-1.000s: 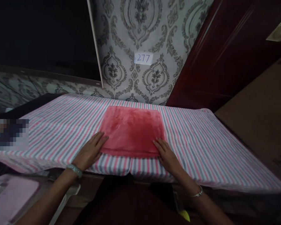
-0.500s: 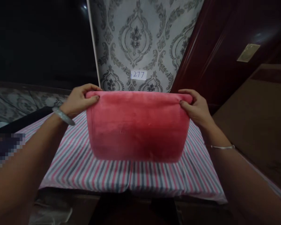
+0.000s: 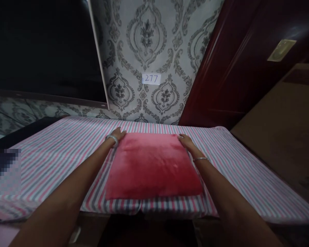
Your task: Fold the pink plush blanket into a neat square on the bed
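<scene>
A folded red plush towel lies flat on the table's pink, grey and white striped cloth. Both my arms reach over it to its far edge. My left hand, with a bangle at the wrist, is at the far left corner with its fingers closed on the edge. My right hand, with a thin bracelet, grips the far right corner in the same way. The fingertips of both hands are partly hidden by the cloth.
A wall with grey damask paper stands behind the table, bearing a small label reading 277. A dark screen fills the upper left. A dark red door stands to the right, with brown floor beyond it.
One second ago the towel lay flat with my hands at its near edge. Half a second ago I held it up by its top edge. Now it lies flat again, nearer to me.
</scene>
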Available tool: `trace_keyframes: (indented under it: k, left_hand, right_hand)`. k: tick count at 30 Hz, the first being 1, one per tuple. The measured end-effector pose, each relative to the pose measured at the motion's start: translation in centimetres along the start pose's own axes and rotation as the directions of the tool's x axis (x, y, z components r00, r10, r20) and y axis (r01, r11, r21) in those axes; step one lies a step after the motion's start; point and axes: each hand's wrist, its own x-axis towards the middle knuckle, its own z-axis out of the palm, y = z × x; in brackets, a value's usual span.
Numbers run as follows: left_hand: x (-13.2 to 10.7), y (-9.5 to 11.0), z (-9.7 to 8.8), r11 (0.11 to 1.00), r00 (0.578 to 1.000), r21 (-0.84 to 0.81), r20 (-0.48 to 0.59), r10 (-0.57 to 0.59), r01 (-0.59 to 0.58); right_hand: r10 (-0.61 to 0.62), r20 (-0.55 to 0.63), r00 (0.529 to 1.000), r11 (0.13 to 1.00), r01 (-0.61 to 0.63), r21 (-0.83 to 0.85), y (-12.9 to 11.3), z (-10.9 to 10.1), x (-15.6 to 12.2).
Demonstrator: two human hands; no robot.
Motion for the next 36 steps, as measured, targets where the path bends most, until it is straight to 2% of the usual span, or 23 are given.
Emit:
trace_keyframes:
  k: [1,3,5,6,8,11,14,20,24,26,27,29,31,33,34,36]
  left_hand:
    - [-0.5,0.7,0.4,0.998,0.999,0.044,-0.024,0.049,-0.048]
    - [-2.2,2.0,1.8,0.96,0.972,0.165,-0.023,0.233,-0.227]
    - [-4.3,2.6,4.0,0.862,0.908,0.294,0.063,0.415,-0.414]
    - [-5.3,2.5,5.2,0.816,0.884,0.345,0.113,0.454,-0.463]
    - [-6.6,1.5,7.0,0.771,0.877,0.425,0.159,0.454,-0.475]
    - [-7.0,-0.6,7.9,0.763,0.898,0.493,0.104,0.427,-0.419]
    - [-6.5,-1.7,7.5,0.776,0.901,0.479,0.082,0.427,-0.411]
    - [-6.1,-3.2,6.5,0.796,0.896,0.419,0.125,0.427,-0.438]
    - [-6.4,-4.9,3.9,0.863,0.946,0.387,0.148,0.289,-0.324]
    - [-7.5,-4.8,2.2,0.884,0.967,0.391,0.115,0.228,-0.255]
    - [-8.4,-4.3,1.5,0.886,0.968,0.39,0.082,0.237,-0.25]
    - [-11.0,-3.0,0.9,0.861,0.933,0.383,0.008,0.36,-0.335]
    - [-14.1,-1.7,1.8,0.778,0.836,0.378,-0.022,0.549,-0.501]
    - [-16.8,-1.2,3.9,0.684,0.743,0.387,0.004,0.669,-0.618]
    - [-17.7,-1.2,5.3,0.663,0.726,0.394,0.019,0.687,-0.637]
    - [-18.8,-1.9,7.7,0.667,0.739,0.414,0.023,0.673,-0.62]
  right_hand:
    - [-0.017,0.003,1.0,1.0,0.017,-0.026,-0.5,0.1,0.1]
    - [-0.119,0.034,0.992,0.986,0.122,-0.11,-1.9,0.8,-0.4]
    - [-0.25,0.111,0.962,0.932,0.27,-0.244,-3.0,2.4,-1.6]
    - [-0.287,0.156,0.945,0.893,0.323,-0.313,-3.2,3.3,-2.4]
    - [-0.294,0.207,0.933,0.84,0.356,-0.411,-3.0,5.0,-3.8]
    - [-0.29,0.19,0.938,0.818,0.346,-0.459,-1.7,6.4,-4.8]
    - [-0.317,0.174,0.932,0.818,0.362,-0.447,-0.8,6.6,-4.6]
    - [-0.311,0.186,0.932,0.836,0.361,-0.412,-0.7,6.3,-4.6]
    - [-0.291,0.213,0.933,0.851,0.354,-0.388,-1.5,5.8,-4.5]
    - [-0.253,0.256,0.933,0.861,0.338,-0.38,-2.1,5.0,-4.5]
    - [-0.237,0.281,0.93,0.865,0.333,-0.374,-2.4,4.5,-4.8]
    - [-0.253,0.309,0.917,0.864,0.358,-0.355,-2.7,3.5,-6.1]
    - [-0.331,0.297,0.896,0.842,0.423,-0.334,-2.6,2.8,-8.4]
    - [-0.397,0.292,0.87,0.813,0.481,-0.327,-2.0,2.7,-11.3]
    - [-0.404,0.3,0.864,0.806,0.491,-0.33,-1.6,2.9,-12.6]
    - [-0.392,0.319,0.863,0.803,0.49,-0.34,-0.8,3.6,-14.6]
